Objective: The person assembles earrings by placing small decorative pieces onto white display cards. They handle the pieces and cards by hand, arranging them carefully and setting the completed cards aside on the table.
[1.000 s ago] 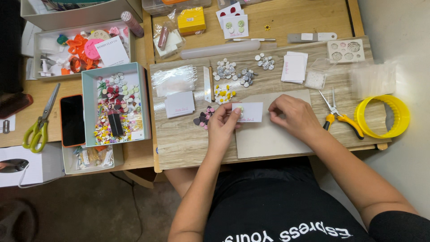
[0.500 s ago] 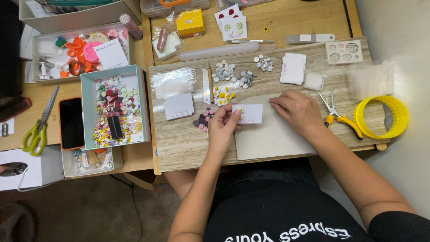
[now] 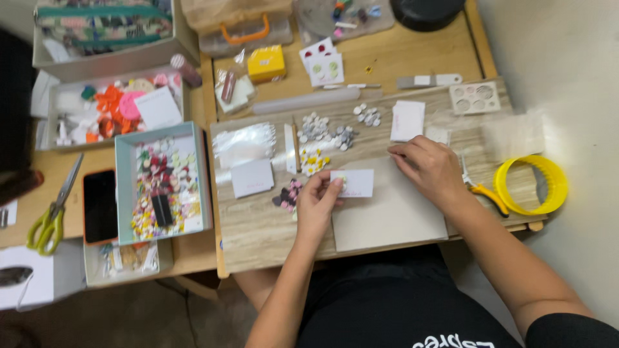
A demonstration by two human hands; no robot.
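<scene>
Two hands work: our left hand (image 3: 317,205) pinches the small white card (image 3: 356,183) by its left edge. Our right hand (image 3: 431,169) rests half-curled on the grey sheet (image 3: 393,219), holding nothing. Light, bendy card, we judge; edges suit it.

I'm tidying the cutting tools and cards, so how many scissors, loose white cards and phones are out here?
Scissors: 2, green-handled scissors and orange-handled scissors.
Loose white rectangular cards on the wooden board: 3, at and.
Black phone with orange case: 1.
Total: 6.

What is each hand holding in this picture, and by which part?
The left hand pinches a small white card at its left edge. The right hand rests on the grey board, holding nothing visible.
</scene>
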